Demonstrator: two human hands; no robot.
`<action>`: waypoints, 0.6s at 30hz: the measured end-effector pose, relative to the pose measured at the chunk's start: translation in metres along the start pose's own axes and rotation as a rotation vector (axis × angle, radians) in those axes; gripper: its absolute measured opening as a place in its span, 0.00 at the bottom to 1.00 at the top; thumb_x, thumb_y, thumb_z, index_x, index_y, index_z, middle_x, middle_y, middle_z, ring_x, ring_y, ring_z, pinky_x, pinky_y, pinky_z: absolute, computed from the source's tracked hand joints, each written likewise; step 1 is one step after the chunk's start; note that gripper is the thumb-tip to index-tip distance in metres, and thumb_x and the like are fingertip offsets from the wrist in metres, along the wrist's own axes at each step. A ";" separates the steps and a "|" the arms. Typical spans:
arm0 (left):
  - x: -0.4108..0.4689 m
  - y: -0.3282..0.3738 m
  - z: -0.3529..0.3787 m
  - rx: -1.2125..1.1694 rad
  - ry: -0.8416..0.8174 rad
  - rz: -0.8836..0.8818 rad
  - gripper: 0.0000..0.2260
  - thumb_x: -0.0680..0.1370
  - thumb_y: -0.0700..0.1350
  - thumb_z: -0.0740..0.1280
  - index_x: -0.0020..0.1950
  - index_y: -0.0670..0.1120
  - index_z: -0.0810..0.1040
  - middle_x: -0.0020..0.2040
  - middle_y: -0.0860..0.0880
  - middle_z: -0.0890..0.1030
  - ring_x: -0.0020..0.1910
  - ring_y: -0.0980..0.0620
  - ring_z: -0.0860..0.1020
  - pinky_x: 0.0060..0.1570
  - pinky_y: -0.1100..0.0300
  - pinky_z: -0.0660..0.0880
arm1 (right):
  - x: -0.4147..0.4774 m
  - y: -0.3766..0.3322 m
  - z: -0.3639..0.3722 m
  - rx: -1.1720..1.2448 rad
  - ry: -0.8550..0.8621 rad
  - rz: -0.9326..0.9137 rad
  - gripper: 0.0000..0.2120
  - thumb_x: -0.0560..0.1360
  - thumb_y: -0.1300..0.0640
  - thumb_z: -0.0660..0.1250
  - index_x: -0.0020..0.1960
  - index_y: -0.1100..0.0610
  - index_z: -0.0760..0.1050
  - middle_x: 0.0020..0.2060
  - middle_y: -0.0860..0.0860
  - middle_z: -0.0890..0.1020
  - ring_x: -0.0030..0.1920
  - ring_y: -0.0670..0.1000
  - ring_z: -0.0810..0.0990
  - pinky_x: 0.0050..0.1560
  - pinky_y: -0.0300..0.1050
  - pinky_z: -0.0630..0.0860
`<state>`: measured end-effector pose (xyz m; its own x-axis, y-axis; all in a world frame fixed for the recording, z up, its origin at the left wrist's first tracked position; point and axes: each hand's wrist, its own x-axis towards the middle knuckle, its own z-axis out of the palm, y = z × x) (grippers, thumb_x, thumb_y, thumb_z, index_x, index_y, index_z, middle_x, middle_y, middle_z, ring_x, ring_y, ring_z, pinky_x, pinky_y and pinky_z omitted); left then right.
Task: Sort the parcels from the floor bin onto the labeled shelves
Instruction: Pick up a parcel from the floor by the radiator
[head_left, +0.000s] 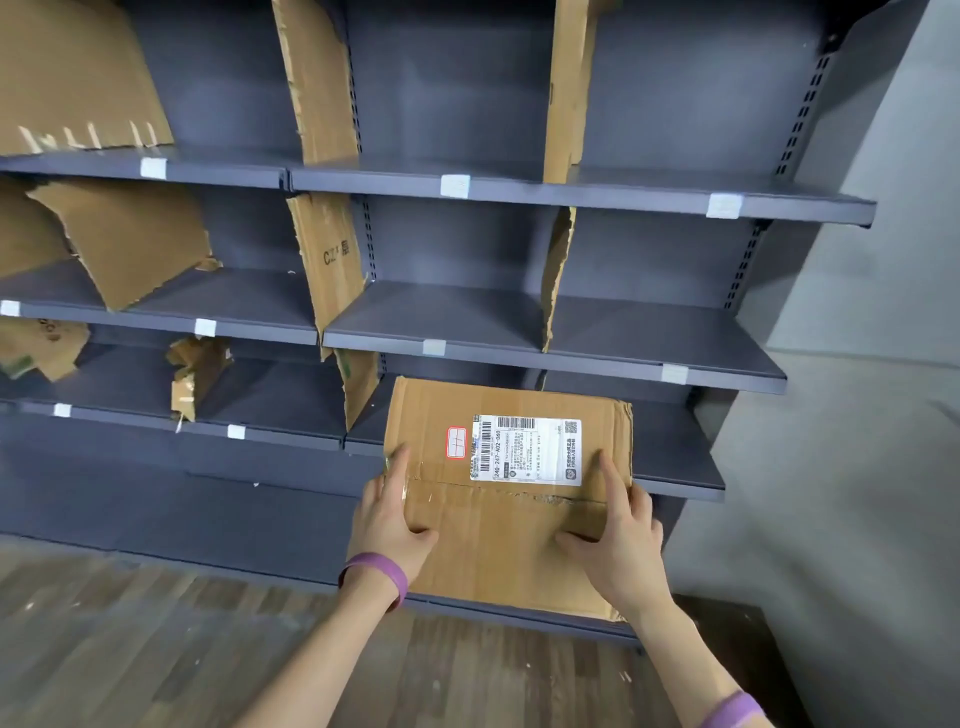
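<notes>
the parcel (498, 551) is held level in front of the shelves (571, 195), its far edge over the lowest shelf; contact there cannot be told. the label (525, 451) faces up on the parcel's far half, with a red sticker (456, 442) touching its left side. the left hand (392, 525) grips the parcel's left edge and the right hand (618, 540) its right edge. on each, thumb and index fingers are spread on top; the other fingers are hidden. cardboard dividers (324, 260) and white tags (455, 186) sit above the parcel.
</notes>
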<state>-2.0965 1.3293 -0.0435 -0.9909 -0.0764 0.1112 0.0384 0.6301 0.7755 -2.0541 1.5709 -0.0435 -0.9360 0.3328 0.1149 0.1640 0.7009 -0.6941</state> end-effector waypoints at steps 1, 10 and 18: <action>0.009 -0.005 0.000 0.002 0.003 -0.013 0.45 0.70 0.38 0.69 0.73 0.68 0.47 0.69 0.51 0.64 0.61 0.47 0.72 0.54 0.54 0.75 | 0.010 -0.003 0.007 -0.004 -0.011 -0.006 0.47 0.71 0.48 0.73 0.76 0.35 0.42 0.75 0.49 0.56 0.70 0.62 0.61 0.69 0.62 0.63; 0.105 -0.031 0.005 0.027 0.039 -0.129 0.44 0.70 0.37 0.70 0.74 0.65 0.49 0.70 0.50 0.64 0.62 0.46 0.73 0.57 0.52 0.75 | 0.118 -0.020 0.073 0.052 -0.116 -0.044 0.46 0.71 0.52 0.71 0.75 0.34 0.43 0.72 0.48 0.57 0.68 0.62 0.61 0.65 0.57 0.64; 0.175 -0.052 0.004 0.028 0.001 -0.203 0.44 0.69 0.37 0.69 0.73 0.67 0.50 0.67 0.50 0.65 0.59 0.45 0.74 0.58 0.47 0.75 | 0.177 -0.038 0.116 0.046 -0.189 -0.009 0.47 0.70 0.50 0.72 0.74 0.33 0.43 0.71 0.49 0.59 0.69 0.60 0.62 0.67 0.58 0.63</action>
<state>-2.2723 1.2857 -0.0668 -0.9779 -0.2043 -0.0448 -0.1652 0.6228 0.7647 -2.2624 1.5299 -0.0787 -0.9800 0.1989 -0.0110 0.1446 0.6723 -0.7260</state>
